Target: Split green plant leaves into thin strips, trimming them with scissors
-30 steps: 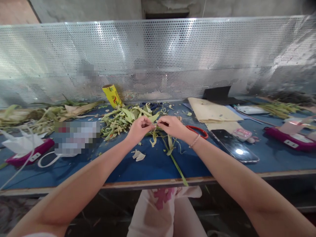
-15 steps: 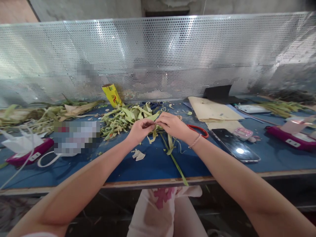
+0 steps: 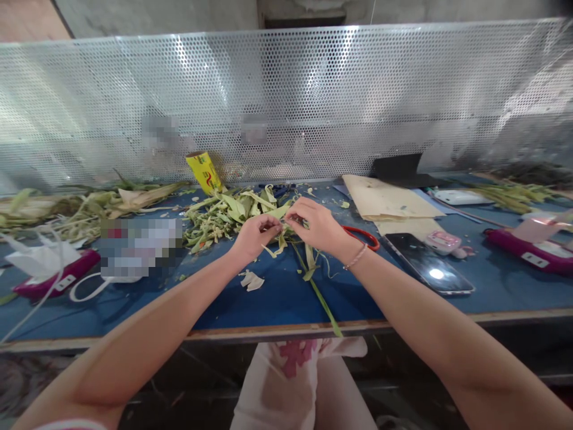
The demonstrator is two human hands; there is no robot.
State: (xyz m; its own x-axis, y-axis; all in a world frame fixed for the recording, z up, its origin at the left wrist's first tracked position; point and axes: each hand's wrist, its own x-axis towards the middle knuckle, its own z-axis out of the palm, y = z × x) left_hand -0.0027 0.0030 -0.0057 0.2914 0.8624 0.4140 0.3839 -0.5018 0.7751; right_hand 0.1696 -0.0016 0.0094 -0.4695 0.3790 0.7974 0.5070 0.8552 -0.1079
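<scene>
Over the middle of the blue table [image 3: 277, 304], my left hand [image 3: 256, 237] has its fingers pinched on something I cannot make out. Just to its right, my right hand [image 3: 316, 226] is also pinched, with its fingertips close to the left ones; what they hold is too small to name. Behind the hands lies a pile of pale green plant pieces [image 3: 215, 221]. A long green leaf strip [image 3: 323, 304] reaches from below my right hand to the table's front edge. A pale scrap [image 3: 252, 280] lies below my left hand.
A yellow tube [image 3: 205, 173] leans behind the pile. To the right are red-handled scissors [image 3: 369, 237], a phone [image 3: 425, 263], brown paper [image 3: 387, 200], a pink case [image 3: 443, 242] and a purple power strip [image 3: 532, 258]. Another purple strip [image 3: 67, 280] sits left. A perforated metal screen [image 3: 286, 95] stands behind.
My hands have drawn slightly apart at the fingertips, leaving a small gap between them. My right hand's fingers are more arched. The things on the table look the same.
</scene>
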